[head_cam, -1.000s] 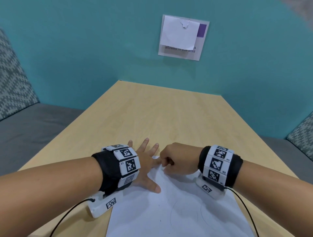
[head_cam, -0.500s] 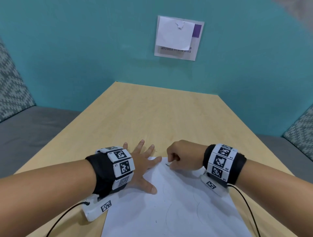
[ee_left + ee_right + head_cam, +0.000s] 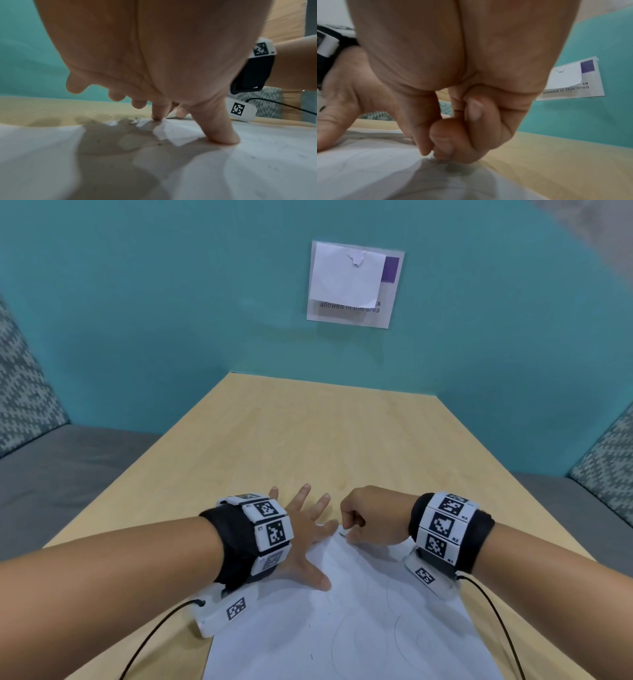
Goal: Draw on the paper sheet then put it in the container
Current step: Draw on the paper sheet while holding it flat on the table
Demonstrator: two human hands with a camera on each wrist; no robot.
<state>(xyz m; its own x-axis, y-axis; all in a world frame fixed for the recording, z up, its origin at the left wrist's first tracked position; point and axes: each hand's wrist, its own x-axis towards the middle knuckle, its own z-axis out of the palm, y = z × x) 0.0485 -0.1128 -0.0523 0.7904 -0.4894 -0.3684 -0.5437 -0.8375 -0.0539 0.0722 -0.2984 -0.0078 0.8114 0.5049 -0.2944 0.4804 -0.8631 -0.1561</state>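
Sheet (image 3: 359, 628): white, thin paper with faint curved lines, flat on smooth wooden table (image 3: 308, 440).
Left hand (image 3: 305, 539): fingers splayed wide, pressing sheet's far edge.
Right hand (image 3: 373, 518): curled fist, fingertips (image 3: 426, 147) pinching a thin dark tip; sheet directly beneath them.

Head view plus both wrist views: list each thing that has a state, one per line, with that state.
paper sheet: flat on the table, faint curved lines drawn on it, far corner creased.
left hand: fingers spread, pressing the sheet's far left corner.
right hand: fingers curled at the sheet's far edge, pinching something thin; what it is cannot be told.
wall notice: mounted, partly covered by a white paper.
table: bears the sheet.
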